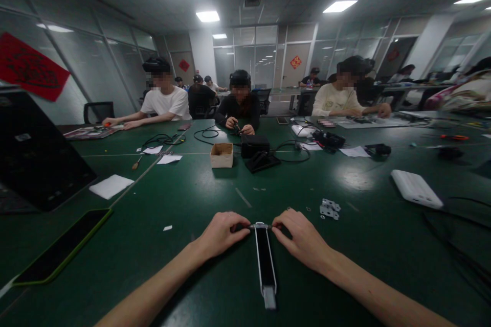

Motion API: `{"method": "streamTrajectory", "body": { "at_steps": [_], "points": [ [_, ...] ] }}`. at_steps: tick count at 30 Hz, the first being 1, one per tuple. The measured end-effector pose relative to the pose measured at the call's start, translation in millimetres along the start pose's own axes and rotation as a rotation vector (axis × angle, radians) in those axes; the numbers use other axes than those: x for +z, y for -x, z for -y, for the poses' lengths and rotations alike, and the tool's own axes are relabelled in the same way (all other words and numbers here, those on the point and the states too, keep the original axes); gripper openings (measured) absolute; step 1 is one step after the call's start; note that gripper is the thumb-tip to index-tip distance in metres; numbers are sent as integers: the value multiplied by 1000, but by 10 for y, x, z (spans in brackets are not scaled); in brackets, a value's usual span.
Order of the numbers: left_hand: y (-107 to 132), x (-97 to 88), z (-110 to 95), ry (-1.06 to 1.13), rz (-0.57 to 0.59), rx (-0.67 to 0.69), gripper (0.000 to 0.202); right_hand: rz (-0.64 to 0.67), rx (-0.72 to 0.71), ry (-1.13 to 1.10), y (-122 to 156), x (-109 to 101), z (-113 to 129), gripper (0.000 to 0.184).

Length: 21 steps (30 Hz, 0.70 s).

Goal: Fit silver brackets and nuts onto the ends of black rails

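A long, narrow piece with pale edges and a black middle (264, 258) lies on the green table in front of me, a small grey tab (270, 298) at its near end. Across its far end runs a short, thin metal rod (261, 226). My left hand (222, 235) pinches the rod's left end between thumb and fingers. At the opposite side, my right hand (301, 237) is closed the same way on the right end. The fingertips cover both rod ends. Several small metal brackets (330, 209) sit beyond my right hand, with tiny loose parts beside them.
A phone with a green edge (63, 248) and a folded white sheet (111, 186) lie left, near a black monitor (36, 150). Ahead are an open cardboard box (221, 156) and black devices with cables. A white box-like device (416, 189) lies right. Several people sit opposite.
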<state>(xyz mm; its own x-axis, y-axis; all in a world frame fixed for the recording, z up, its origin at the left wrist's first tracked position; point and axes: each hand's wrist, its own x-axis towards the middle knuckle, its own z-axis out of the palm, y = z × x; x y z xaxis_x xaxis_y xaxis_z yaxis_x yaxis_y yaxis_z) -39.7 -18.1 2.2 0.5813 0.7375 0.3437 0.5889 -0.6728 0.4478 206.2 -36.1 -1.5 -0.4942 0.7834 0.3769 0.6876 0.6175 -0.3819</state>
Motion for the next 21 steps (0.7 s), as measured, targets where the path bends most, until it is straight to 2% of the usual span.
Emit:
{"method": "streamTrajectory", "body": {
  "at_steps": [9,14,17,21],
  "points": [
    [-22,31,-81,38,-2,-51,15,-9,-23,-2,9,30,-16,13],
    [-31,29,-97,40,-6,-35,15,9,-35,74,-23,-79,-14,14],
    [-34,27,-103,20,0,-35,15,-32,2,192,-59,-248,-157,19],
    [-31,25,-101,1,10,-40,18,-57,182,427,-33,-538,-572,24]
  ]
}}
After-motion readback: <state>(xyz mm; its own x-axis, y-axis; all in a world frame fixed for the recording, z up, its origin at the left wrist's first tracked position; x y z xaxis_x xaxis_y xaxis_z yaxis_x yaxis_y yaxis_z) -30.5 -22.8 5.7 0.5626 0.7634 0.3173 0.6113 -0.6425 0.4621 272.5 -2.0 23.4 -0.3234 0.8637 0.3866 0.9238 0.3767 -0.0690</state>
